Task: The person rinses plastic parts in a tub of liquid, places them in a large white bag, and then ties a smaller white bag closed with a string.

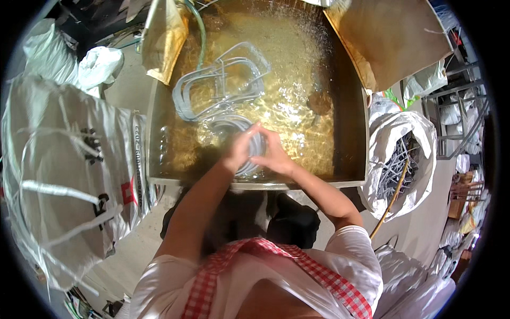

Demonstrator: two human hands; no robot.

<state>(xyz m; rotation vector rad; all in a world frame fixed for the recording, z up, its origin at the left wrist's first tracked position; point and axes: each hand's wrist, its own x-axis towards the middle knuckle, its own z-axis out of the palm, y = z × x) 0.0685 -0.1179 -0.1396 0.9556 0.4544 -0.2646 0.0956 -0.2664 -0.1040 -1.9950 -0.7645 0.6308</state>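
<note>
Just inside the front rim of a water-filled metal tank (255, 186), a bundle of grey rounded rings (257, 149) is between my two hands. My left hand (238, 149), somewhat blurred, presses on the bundle's left side. My right hand (275, 154) curls around its right side, thumb and fingers against the rings. Beyond them, several grey looped frames with rounded corners (186, 95) lie in the rippling water. Whether the rings are one coil or separate pieces is hard to tell.
A green hose (202, 32) runs into the tank at the back left. Rusty metal panels (390, 42) flank the far side. A large white woven sack (69, 154) stands on the left; an open white sack of grey scraps (398, 170) with a stick (393, 199) is on the right.
</note>
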